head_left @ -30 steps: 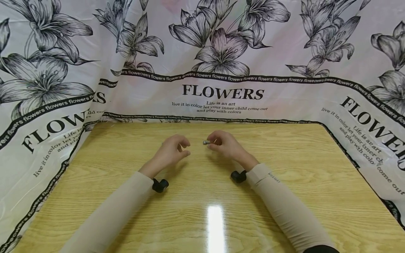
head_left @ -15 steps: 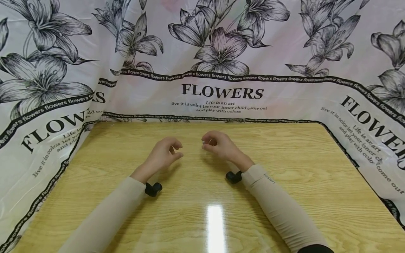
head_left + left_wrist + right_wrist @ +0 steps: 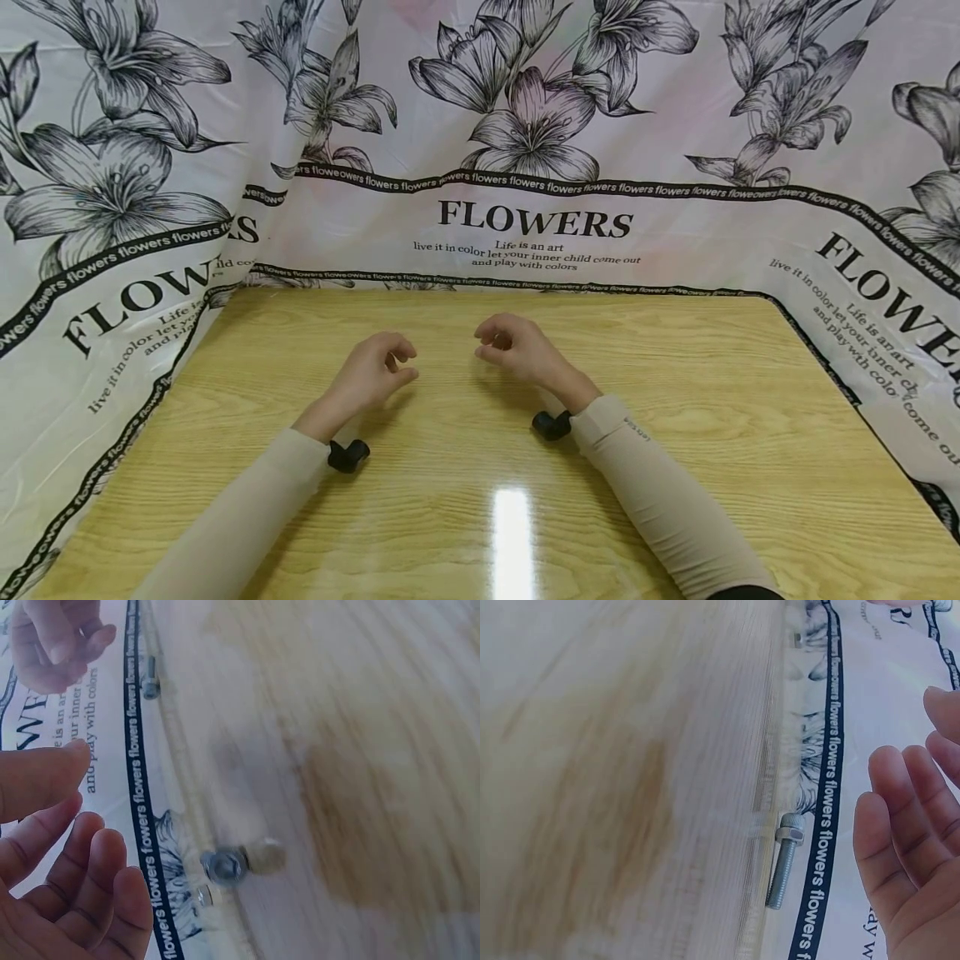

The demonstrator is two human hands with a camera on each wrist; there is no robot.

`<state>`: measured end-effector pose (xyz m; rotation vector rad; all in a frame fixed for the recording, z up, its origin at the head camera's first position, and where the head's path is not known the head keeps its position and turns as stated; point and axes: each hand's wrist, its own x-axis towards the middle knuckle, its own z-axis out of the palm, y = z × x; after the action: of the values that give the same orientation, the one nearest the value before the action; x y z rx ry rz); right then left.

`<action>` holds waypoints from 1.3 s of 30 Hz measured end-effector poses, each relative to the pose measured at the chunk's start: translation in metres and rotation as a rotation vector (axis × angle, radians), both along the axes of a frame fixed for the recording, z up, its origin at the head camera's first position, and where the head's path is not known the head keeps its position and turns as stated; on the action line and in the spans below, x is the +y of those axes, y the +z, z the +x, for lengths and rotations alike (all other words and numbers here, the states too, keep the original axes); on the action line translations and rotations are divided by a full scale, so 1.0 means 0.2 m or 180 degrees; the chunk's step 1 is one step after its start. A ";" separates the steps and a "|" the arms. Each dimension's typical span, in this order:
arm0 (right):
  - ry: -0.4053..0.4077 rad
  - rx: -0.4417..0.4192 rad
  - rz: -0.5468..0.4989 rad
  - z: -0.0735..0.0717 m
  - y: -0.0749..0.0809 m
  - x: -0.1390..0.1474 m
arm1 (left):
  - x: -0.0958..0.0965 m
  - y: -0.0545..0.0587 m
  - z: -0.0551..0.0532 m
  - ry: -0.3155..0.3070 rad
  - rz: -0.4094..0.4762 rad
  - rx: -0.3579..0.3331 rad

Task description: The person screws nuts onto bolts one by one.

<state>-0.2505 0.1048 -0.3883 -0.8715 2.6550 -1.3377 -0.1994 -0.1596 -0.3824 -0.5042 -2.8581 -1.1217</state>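
Observation:
My left hand (image 3: 366, 372) is over the left-middle of the table, fingers loosely bent, thumb apart, holding nothing. My right hand (image 3: 519, 348) faces it with loosely curved fingers and nothing between them. In the right wrist view, a metal bolt (image 3: 781, 874) with a nut (image 3: 790, 835) near its head lies on the table beside the fingers. From the left wrist, that bolt (image 3: 151, 679) shows near the right hand. Closer to the left hand lies another bolt, seen head-on at its socket head (image 3: 226, 865), with a small nut (image 3: 205, 895) beside it. The hands hide these parts in the head view.
The wood-grain table (image 3: 637, 350) shows a bright light reflection (image 3: 513, 542) near the front. White floral cloth (image 3: 540, 242) hangs along its back and both sides. Black wrist cameras (image 3: 348, 456) sit under both wrists.
My left hand has drawn back to the left and toward me. The right hand has shifted slightly left, and its fingers now cover the bolt that showed at their tips.

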 end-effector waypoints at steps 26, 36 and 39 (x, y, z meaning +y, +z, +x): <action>0.0189 0.0057 -0.0122 0.01 -0.02 -0.09 | -0.17 -0.05 0.01 0.0013 -0.0267 -0.0269; 0.0281 0.0073 -0.0173 0.02 -0.02 -0.12 | -0.18 -0.06 0.00 0.0014 -0.0417 -0.0436; 0.0302 0.0034 -0.0177 0.02 -0.03 -0.14 | -0.17 -0.07 0.00 0.0001 -0.0491 -0.0465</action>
<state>-0.2469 0.0768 -0.3936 -1.0001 2.5602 -1.3947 -0.1994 -0.1944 -0.3967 -0.4451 -3.0877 -0.9819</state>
